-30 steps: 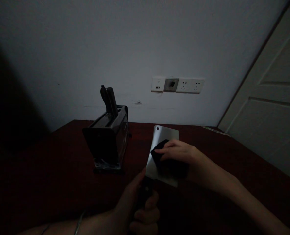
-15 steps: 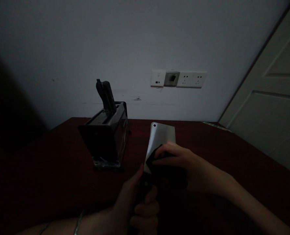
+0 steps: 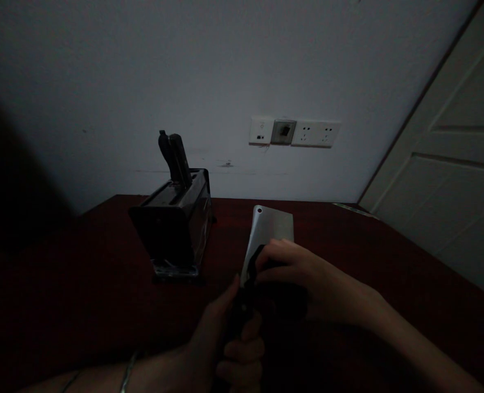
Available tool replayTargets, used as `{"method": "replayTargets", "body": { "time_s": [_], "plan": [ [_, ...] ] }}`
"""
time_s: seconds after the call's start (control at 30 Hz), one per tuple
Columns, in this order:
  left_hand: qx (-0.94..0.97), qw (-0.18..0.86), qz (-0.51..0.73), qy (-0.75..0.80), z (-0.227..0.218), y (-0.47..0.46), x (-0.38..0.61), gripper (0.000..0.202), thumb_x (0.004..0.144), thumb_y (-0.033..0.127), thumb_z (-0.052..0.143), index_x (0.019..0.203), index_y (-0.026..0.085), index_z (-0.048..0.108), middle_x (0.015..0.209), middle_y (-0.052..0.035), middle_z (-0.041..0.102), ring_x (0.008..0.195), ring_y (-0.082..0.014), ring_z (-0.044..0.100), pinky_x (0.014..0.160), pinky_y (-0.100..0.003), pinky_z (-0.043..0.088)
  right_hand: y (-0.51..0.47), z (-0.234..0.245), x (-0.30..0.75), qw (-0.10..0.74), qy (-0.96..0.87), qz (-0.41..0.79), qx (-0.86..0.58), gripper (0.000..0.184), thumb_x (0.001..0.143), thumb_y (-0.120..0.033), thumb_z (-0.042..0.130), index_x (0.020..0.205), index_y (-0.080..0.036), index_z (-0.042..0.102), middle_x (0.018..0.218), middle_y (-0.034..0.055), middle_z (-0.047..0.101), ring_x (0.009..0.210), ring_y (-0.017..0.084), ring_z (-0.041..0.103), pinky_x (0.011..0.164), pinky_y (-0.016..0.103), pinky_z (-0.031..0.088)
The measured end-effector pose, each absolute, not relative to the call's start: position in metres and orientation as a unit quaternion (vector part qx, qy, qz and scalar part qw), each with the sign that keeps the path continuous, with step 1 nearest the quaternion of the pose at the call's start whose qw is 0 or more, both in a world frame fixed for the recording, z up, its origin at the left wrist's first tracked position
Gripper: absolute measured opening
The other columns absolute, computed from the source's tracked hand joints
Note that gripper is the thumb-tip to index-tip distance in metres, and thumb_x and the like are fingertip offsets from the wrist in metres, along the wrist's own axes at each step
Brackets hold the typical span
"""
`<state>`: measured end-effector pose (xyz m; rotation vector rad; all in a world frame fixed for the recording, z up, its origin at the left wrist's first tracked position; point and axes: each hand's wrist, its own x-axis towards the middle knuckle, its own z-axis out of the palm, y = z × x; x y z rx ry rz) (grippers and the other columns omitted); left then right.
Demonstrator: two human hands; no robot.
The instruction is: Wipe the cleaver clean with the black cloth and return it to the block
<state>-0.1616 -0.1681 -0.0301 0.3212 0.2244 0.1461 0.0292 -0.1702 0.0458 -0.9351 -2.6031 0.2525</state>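
A cleaver with a broad, shiny steel blade (image 3: 269, 225) and a hole at its far corner points away from me over the table. My left hand (image 3: 229, 341) is wrapped round its black handle, thumb near the base of the blade. In my closed right hand (image 3: 297, 267) is a black cloth (image 3: 280, 295), pressed against the lower part of the blade near the handle. The cloth's lower part is lost in shadow, and fingers and cloth hide part of the blade.
Left of the cleaver stands a dark knife block (image 3: 166, 237) with black-handled tools (image 3: 176, 158) upright in its slots. The dark red table (image 3: 327, 229) meets a wall with sockets (image 3: 313, 134). A white door (image 3: 458, 180) is at the right.
The black cloth under my right hand has shifted slightly down the blade towards the handle. The left hand keeps its grip on the cleaver. My view has moved slightly.
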Motion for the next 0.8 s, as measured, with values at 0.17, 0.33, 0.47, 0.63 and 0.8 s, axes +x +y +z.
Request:
{"method": "replayTargets", "body": {
  "time_s": [0.17,0.33,0.47,0.63,0.8],
  "plan": [
    [0.155,0.979,0.069,0.115,-0.029,-0.168,-0.162,0.063,0.082,0.066,0.017,0.055,0.017,0.045,0.036,0.0051,0.027,0.029,-0.0063,0.016,0.036,-0.02,0.018,-0.17,0.041,0.024,0.182,-0.925,0.076,-0.324,0.03,0.072,-0.014,0.061,0.101,-0.02,0.061,0.102,0.006,0.056,0.093,0.019,0.048,0.08,0.034,0.039],
    [0.149,0.982,0.061,0.095,-0.031,-0.166,-0.163,0.061,0.084,0.062,0.016,0.055,0.017,0.045,0.037,0.0047,0.027,0.031,-0.0065,0.014,0.036,-0.02,0.017,-0.17,0.035,0.015,0.189,-0.924,0.058,-0.326,0.031,0.074,-0.013,0.056,0.104,-0.017,0.057,0.104,0.0082,0.053,0.094,0.02,0.046,0.079,0.036,0.039],
    [0.152,0.982,0.061,0.091,-0.03,-0.169,-0.163,0.062,0.084,0.063,0.015,0.055,0.017,0.045,0.036,0.0051,0.025,0.029,-0.0063,0.014,0.034,-0.019,0.014,-0.172,0.041,0.017,0.182,-0.926,0.064,-0.323,0.028,0.067,-0.012,0.059,0.094,-0.018,0.058,0.099,0.007,0.053,0.089,0.02,0.047,0.077,0.035,0.038],
    [0.153,0.983,0.061,0.087,-0.027,-0.171,-0.163,0.065,0.083,0.064,0.012,0.055,0.016,0.046,0.036,0.0048,0.025,0.029,-0.0062,0.013,0.035,-0.02,0.013,-0.175,0.044,0.017,0.187,-0.926,0.063,-0.321,0.031,0.067,-0.012,0.059,0.097,-0.018,0.058,0.1,0.0064,0.054,0.09,0.02,0.046,0.076,0.034,0.038],
    [0.153,0.983,0.056,0.085,-0.027,-0.169,-0.164,0.063,0.084,0.063,0.016,0.053,0.016,0.046,0.036,0.0049,0.024,0.03,-0.0062,0.013,0.037,-0.02,0.017,-0.174,0.04,0.014,0.195,-0.926,0.056,-0.32,0.034,0.07,-0.012,0.057,0.104,-0.017,0.057,0.101,0.0082,0.052,0.092,0.02,0.045,0.077,0.035,0.037]
  ]
}}
